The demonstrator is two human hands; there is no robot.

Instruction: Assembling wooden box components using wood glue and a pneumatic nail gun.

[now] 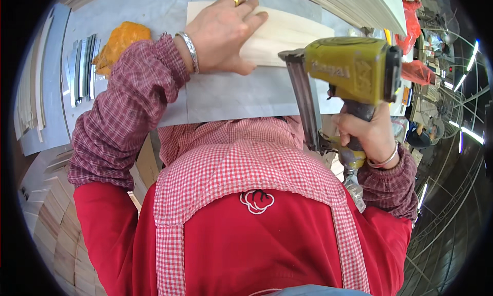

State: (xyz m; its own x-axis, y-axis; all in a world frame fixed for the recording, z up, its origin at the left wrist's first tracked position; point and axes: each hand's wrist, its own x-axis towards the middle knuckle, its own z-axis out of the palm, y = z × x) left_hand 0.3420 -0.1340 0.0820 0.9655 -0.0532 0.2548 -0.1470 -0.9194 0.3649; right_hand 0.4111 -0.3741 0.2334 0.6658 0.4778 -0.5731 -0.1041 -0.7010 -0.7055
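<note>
My left hand (221, 36) lies across a pale wooden board (287, 34) on the grey worktop, gripping it. Its fingers reach toward the board's far side, while the thumb comes down by the near edge. A ring and a bracelet are on this hand and wrist. In my right hand (372, 134) is a yellow-green pneumatic nail gun (344, 67), held by its dark handle. The gun's nose end is close to the near edge of the board; whether it touches cannot be told. Its long magazine slants down toward me.
An orange-yellow cloth or bag (123, 42) lies left of my forearm, beside several thin strips (82, 65). Long stacked boards (359, 8) run along the far right. Red plastic bags (411, 29) hang past them. More wooden pieces (56, 219) are stacked at lower left.
</note>
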